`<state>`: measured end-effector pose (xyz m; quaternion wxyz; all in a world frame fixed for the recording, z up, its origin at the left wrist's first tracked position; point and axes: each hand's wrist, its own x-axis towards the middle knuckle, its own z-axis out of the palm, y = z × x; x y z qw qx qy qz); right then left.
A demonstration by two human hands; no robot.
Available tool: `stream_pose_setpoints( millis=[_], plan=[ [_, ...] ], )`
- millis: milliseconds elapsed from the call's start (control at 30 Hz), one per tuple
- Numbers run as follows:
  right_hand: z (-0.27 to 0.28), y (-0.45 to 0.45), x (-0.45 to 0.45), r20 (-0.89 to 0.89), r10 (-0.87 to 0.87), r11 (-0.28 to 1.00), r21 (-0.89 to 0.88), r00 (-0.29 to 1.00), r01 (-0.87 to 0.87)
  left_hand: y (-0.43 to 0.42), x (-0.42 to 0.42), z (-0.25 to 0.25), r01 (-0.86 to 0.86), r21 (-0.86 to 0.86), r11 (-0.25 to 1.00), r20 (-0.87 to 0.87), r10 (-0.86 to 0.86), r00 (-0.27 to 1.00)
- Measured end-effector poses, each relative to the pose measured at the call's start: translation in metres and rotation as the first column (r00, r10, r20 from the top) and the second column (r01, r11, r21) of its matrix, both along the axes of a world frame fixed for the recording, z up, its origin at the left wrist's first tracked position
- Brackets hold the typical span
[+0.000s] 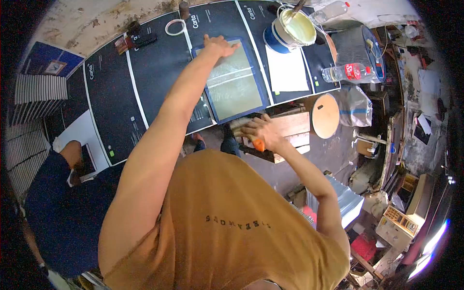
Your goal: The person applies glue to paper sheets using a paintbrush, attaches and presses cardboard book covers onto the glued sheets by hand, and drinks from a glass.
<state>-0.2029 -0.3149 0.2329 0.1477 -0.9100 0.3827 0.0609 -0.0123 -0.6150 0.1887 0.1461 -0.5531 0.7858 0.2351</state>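
Shows black table (pixel 164 79) backed by stained wall (pixel 96 21); carries board (pixel 235 94) reaching front edge, with paper (pixel 287 72) and bucket (pixel 275 39) near at right. Presses board's far end with spread left hand (pixel 220 47), gripping nothing; curls right hand (pixel 266 133) around orange handle (pixel 259 145) off edge, beside wooden planks (pixel 292 124). Leaves floor (pixel 282 179) visible beyond.

Panel (pixel 237 99): smooth grey-green face with a wet-looking gloss, flat blue border
Desk (pixel 150 63): black printed sheeting, smooth, low sheen
Handle (pixel 259 144), 5 o'clock from the panel: orange, smooth, plastic-looking
White sheet (pixel 287 72), 3 o'clock: paper-like, smooth, matt
Bucket (pixel 277 38), between 1 and 2 o'clock: plastic, glossy, smeared at the rim
Labelled bottle (pixel 334 74), 3 o'clock, farther out: clear shiny plastic, glossy red label
Planks (pixel 291 123), 4 o'clock: pale wood, matt
Disc (pixel 325 118), 4 o'clock, farther out: wood-like, smooth, matt
Shirt (pixel 227 198), 6 o'clock: brown cloth, matt, softly creased
Wall (pixel 92 21), 10 o'clock: rough, stained
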Motion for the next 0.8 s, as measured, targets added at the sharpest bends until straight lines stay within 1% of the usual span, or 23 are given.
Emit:
stream_pose_setpoints(
  millis=[67,100,133,200,267,300,367,400,467,500,533,600,700,733,800],
  plan=[
    [0.011,-0.002,-0.004,0.006,0.01,0.998,-0.059,1.0,-0.01,0.005,-0.005,-0.008,0.017,0.02,1.0,-0.011,-0.017,1.0],
    [0.001,-0.011,-0.002,0.096,-0.059,0.981,-0.177,0.994,0.075,-0.004,-0.006,-0.008,0.016,0.03,0.999,-0.016,-0.015,1.0],
    [0.01,-0.027,0.003,0.152,-0.077,0.966,-0.234,0.985,0.112,-0.006,-0.008,-0.006,0.007,0.044,0.999,-0.023,-0.006,1.0],
    [-0.016,-0.042,0.001,0.192,-0.157,0.964,-0.184,0.969,0.193,-0.004,-0.011,0.002,0.014,0.049,0.999,-0.006,-0.014,1.0],
    [-0.02,-0.03,-0.011,0.027,-0.096,0.995,-0.029,0.995,0.097,-0.001,-0.01,0.001,0.008,0.047,0.999,0.01,-0.008,1.0],
    [-0.017,-0.022,-0.019,-0.054,-0.049,0.997,0.056,0.997,0.052,0.0,-0.008,-0.008,-0.003,-0.005,1.0,-0.016,0.003,1.0],
    [0.017,-0.03,-0.026,-0.111,0.101,0.988,0.129,0.989,-0.086,0.004,-0.005,-0.028,-0.035,-0.106,0.994,-0.071,0.027,0.997],
    [0.026,-0.032,-0.027,-0.148,0.147,0.976,0.183,0.978,-0.119,0.005,-0.004,-0.021,-0.029,-0.017,0.999,-0.029,0.028,0.999],
    [0.004,-0.047,-0.032,0.03,-0.087,0.995,-0.043,0.996,0.088,-0.005,-0.009,0.009,-0.008,0.148,0.989,0.033,0.003,0.999],
    [-0.01,-0.063,-0.034,0.108,-0.143,0.987,-0.065,0.984,0.15,-0.005,-0.014,0.012,-0.012,0.158,0.987,0.034,0.007,0.999],
    [-0.002,-0.076,-0.024,0.166,-0.146,0.978,-0.125,0.975,0.168,-0.006,-0.015,0.013,-0.022,0.165,0.986,0.039,0.016,0.999],
    [-0.032,-0.082,-0.034,0.191,-0.14,0.983,-0.089,0.972,0.159,-0.011,-0.018,0.016,-0.033,0.158,0.987,0.054,0.025,0.998],
    [-0.006,-0.059,-0.056,0.003,-0.026,0.995,0.094,1.0,0.025,-0.01,-0.014,0.01,-0.048,0.154,0.987,0.069,0.038,0.997],
    [0.001,-0.059,-0.062,0.049,0.027,0.992,0.118,0.998,-0.033,-0.013,-0.012,0.004,-0.057,0.157,0.986,0.073,0.046,0.996],
    [0.008,-0.072,-0.07,-0.002,-0.021,0.99,0.139,1.0,0.021,-0.014,-0.014,-0.004,-0.049,0.177,0.983,0.075,0.036,0.997]
  ],
)
